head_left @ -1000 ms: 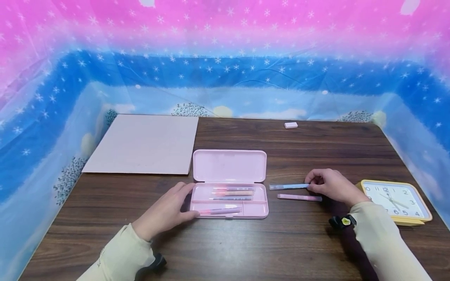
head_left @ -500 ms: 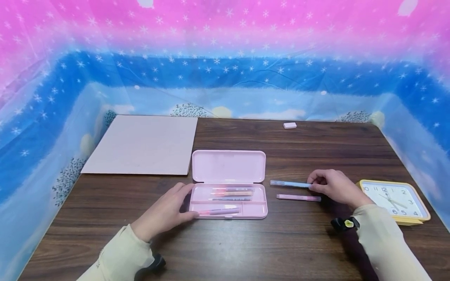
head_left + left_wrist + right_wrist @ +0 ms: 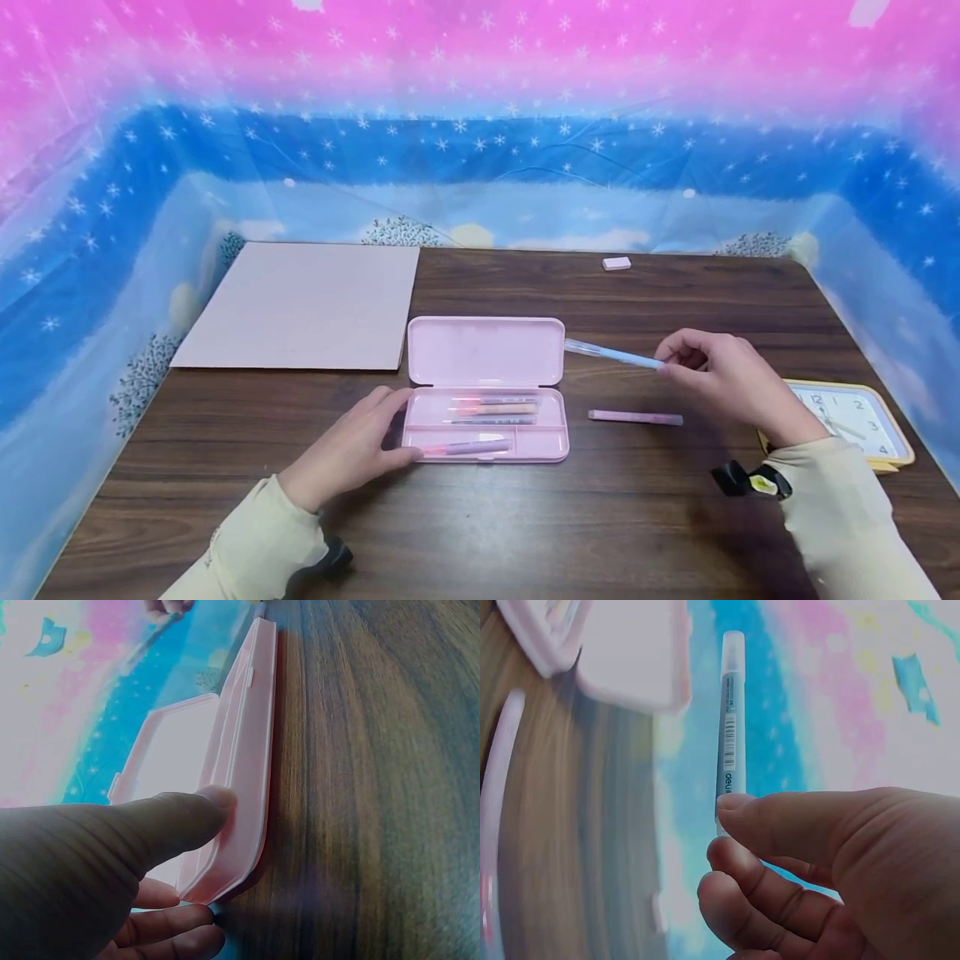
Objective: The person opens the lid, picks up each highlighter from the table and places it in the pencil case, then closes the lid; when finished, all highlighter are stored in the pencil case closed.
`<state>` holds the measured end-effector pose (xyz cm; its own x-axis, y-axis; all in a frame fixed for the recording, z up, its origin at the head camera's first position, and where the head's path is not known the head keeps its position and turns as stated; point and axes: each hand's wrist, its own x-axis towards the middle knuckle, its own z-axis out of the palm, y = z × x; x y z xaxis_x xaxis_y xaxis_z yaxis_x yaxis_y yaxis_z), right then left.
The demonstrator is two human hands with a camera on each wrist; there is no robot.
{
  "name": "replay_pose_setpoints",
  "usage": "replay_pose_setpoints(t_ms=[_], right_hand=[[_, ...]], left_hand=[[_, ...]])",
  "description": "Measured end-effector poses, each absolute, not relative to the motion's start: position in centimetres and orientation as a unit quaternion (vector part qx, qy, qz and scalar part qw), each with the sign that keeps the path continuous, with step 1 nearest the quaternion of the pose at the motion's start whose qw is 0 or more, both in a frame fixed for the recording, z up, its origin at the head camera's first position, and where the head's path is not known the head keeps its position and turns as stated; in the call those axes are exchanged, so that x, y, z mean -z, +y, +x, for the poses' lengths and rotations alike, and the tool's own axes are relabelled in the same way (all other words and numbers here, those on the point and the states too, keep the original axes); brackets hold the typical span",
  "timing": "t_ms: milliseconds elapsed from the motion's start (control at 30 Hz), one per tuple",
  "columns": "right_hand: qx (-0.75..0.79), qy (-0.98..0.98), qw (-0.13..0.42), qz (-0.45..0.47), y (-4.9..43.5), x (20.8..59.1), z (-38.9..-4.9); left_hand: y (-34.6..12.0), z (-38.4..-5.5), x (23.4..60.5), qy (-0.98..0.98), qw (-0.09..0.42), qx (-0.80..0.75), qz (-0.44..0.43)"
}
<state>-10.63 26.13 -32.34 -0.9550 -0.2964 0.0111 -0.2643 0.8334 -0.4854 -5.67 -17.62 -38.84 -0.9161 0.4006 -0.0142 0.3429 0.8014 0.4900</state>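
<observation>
Pinching a slim blue pen point(image 3: 615, 353) near its rear end between thumb and fingertips of the right hand point(image 3: 726, 375), holding it aslant above the dark wood-grain tabletop point(image 3: 465, 533). Showing "deli" on the barrel in the right wrist view, next to a barcode label; bearing further print too small for reading. Ending in a translucent plastic cap point(image 3: 733, 652), pointing toward the right edge of the raised lid point(image 3: 486, 352); leaving any contact there impossible to tell.

Gripping the left end of a pink pencil case point(image 3: 543, 442) with the left hand point(image 3: 352, 454), well apart from the right; pressing the thumb against the front wall, setting the fingers round the end. Showing smooth, glossy plastic and rounded corners; containing three pens point(image 3: 495, 409) in the long rear compartment and a purple pen point(image 3: 472, 447) in the front left one, all with illegible print.

Seeing a pink pen point(image 3: 636, 417) lying below the blue one. Reading 12, 1, 2, 3 and 4 on the white face of a yellow-framed clock point(image 3: 862, 408), partly hidden behind the right wrist. Seeing farther back a small pale block point(image 3: 616, 263) and a flat, matt board point(image 3: 300, 304).
</observation>
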Motion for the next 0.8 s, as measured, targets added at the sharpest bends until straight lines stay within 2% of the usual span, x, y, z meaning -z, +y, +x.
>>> replay_pose_setpoints(t_ms=[300, 500, 800], right_hand=[[0.282, 0.937, 0.047, -0.203, 20.5, 31.7, -10.0], [0.298, 0.920, 0.085, -0.240, 16.8, 33.0, -9.9], [0.275, 0.913, 0.100, -0.284, 13.4, 35.3, -9.6]], left_hand=[[-17.7, -5.7, 38.8, 0.948, 0.054, -0.243, 0.199], [-17.7, -5.7, 39.0, 0.948, 0.058, -0.242, 0.200], [-17.6, -5.7, 38.8, 0.948, 0.062, -0.243, 0.195]])
